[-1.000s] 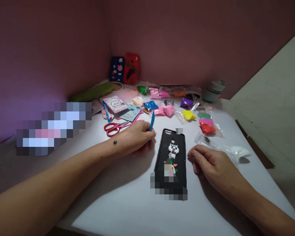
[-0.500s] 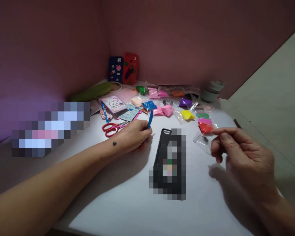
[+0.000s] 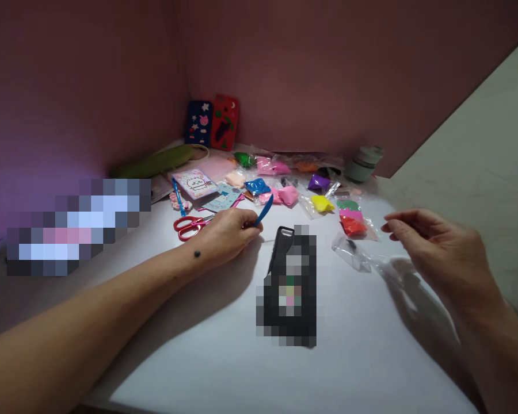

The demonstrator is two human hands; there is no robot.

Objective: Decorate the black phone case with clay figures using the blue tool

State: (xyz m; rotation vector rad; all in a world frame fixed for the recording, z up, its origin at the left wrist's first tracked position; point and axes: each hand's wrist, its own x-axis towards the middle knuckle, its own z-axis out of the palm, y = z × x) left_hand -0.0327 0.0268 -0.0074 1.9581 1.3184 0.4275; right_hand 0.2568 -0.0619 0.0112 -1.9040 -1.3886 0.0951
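My left hand [image 3: 240, 230] is closed around a slim blue plastic modelling tool [image 3: 265, 210], whose curved end points up. A small black ball [image 3: 197, 254] sits on my left wrist. In front of me a black phone case [image 3: 280, 244] lies flat, most of it blurred out. My right hand [image 3: 440, 244] hovers at the right of the table with thumb and forefinger pinched together. Whatever is between those fingertips, if anything, is too small to see. Beneath that hand lies a clear plastic bag [image 3: 351, 254] with a bit of black in it, near a red clay packet [image 3: 353, 226].
Red-handled scissors [image 3: 187, 228], a blue pen [image 3: 178, 195] and cards [image 3: 195, 184] lie beyond my left hand. Several coloured clay packets, including a yellow one [image 3: 322, 203], spread across the back. Two decorated cases, one red [image 3: 225, 122], lean on the wall. A jar [image 3: 365, 164] stands back right.
My right hand has moved slightly up and right, away from the clear bag, its fingers straighter. The blue tool now tilts more to the right in my left hand. The view has shifted slightly.
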